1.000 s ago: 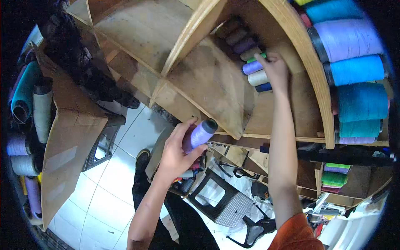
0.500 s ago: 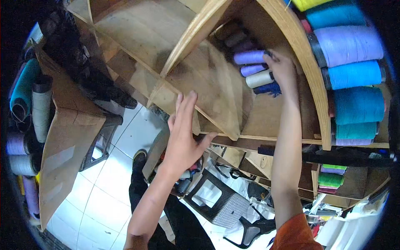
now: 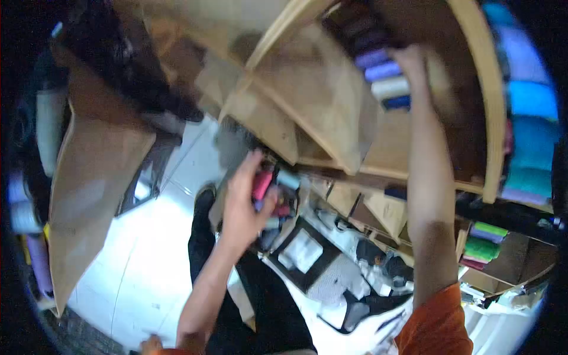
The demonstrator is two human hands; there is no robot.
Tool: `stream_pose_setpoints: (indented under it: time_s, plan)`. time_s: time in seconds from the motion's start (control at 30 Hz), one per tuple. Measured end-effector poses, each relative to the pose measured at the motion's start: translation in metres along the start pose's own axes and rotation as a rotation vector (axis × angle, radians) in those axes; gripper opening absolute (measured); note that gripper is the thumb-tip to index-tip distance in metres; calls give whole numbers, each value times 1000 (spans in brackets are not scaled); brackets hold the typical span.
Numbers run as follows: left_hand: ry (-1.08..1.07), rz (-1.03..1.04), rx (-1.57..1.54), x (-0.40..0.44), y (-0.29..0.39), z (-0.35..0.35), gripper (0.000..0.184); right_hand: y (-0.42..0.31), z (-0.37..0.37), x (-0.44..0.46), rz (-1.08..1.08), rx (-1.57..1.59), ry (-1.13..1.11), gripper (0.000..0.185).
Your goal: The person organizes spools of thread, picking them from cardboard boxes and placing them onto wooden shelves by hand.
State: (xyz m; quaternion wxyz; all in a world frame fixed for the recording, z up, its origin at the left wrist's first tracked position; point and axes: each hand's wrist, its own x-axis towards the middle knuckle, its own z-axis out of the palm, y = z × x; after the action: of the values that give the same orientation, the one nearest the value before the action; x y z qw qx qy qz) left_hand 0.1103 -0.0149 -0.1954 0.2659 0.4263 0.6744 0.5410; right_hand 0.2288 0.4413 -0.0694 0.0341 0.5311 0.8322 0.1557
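Note:
In the wooden shelf compartment, my right hand [image 3: 412, 64] is at the near end of a purple thread spool [image 3: 371, 58]. Motion blurs its fingers, so their grip is unclear. Beside that spool lie another purple spool [image 3: 383, 71], a white spool [image 3: 387, 88] and a dark blue spool [image 3: 396, 103]. Darker spools [image 3: 361, 29], partly in shadow, sit further back. My left hand [image 3: 241, 204] is open, thumb apart from the fingers, with nothing visible in it. It hovers over a container of mixed spools, among them a pink one [image 3: 262, 184].
Blue, teal and purple spools [image 3: 532, 130] line the right side. A cardboard panel [image 3: 94, 177] and more spools [image 3: 40, 260] stand at left. Below are a dark stool [image 3: 299, 254], a white tiled floor [image 3: 142, 254] and lower shelves with green spools [image 3: 482, 248].
The view has shifted, moving the shelf right in the picture. My left hand has dropped from beside the shelf to over the spool container. My right hand stays by the purple spools.

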Motion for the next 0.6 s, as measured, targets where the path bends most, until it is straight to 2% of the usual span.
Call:
stream_pose_setpoints:
  time_s: [0.03,0.07,0.1,0.13,0.17,0.2,0.27,0.3,0.33,0.37,0.4,0.43,0.5,0.57,0.6]
  plan:
    - [37,-3,-45,-3,-8,-4,51,4,-4,-7,21,225,2,61]
    - [44,-150,-151,-7,-9,-10,42,-5,-7,-27,18,401,89,58]
    - [82,-158,-240,-14,-30,-11,35,-24,-22,-63,-30,605,223,55]
    - [80,-317,-360,-20,-41,-19,31,-45,-38,-98,-78,782,270,53]
    - [111,-364,-320,-28,-60,-25,28,-61,-48,-133,-94,925,227,52]
    - [124,-403,-285,-36,-80,-28,27,-63,-45,-168,-66,991,89,42]
    - [108,-468,-222,-60,-116,-31,26,-86,-46,-247,-59,1129,-390,32]
    - [70,-499,-191,-76,-134,-30,25,-97,-26,-284,-101,1428,-672,27]
    - [32,-522,-162,-89,-148,-24,24,-105,-6,-311,-272,1261,-896,24]
    - [30,-469,-13,-104,-160,-11,25,-114,32,-341,-277,1200,-1120,24]
    - [-40,-534,41,-119,-168,4,25,-123,70,-373,-309,1093,-1157,21]
    - [-103,-596,94,-132,-176,21,26,-120,146,-414,-345,1133,-1146,25]
    - [-214,-564,102,-159,-208,62,39,-124,242,-480,-247,813,-935,37]
    - [-239,-447,320,-158,-211,89,48,-133,259,-517,-359,516,-500,52]
    - [-258,-388,426,-160,-215,101,53,-135,268,-528,-330,437,-569,58]
